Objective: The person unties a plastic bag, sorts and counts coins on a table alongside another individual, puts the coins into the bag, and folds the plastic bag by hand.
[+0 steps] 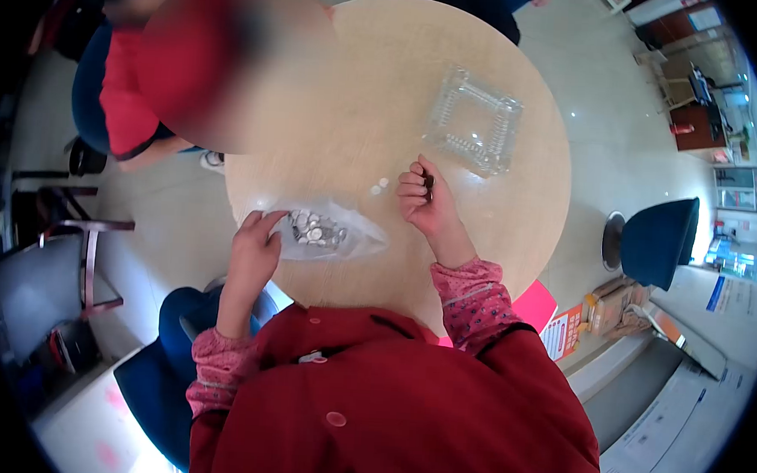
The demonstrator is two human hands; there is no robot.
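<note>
A translucent plastic bag (363, 236) lies on the round table, with several silvery, coin-like round pieces (315, 230) in its mouth. My left hand (256, 245) grips the bag's left edge between thumb and fingers, right beside the pieces. Above the table, to the right of the bag, my right hand (426, 198) is closed with its fingers curled toward the palm. A dark patch shows inside the curl; what it is I cannot make out. Two small whitish discs (378, 186) rest on the tabletop just left of my right hand.
A clear plastic tray (474, 126) sits farther back on the round table (370, 73). A person in red (133, 95) is at the left side, partly blurred, and another person (472, 2) sits at the far edge. Blue chairs (665, 243) stand around.
</note>
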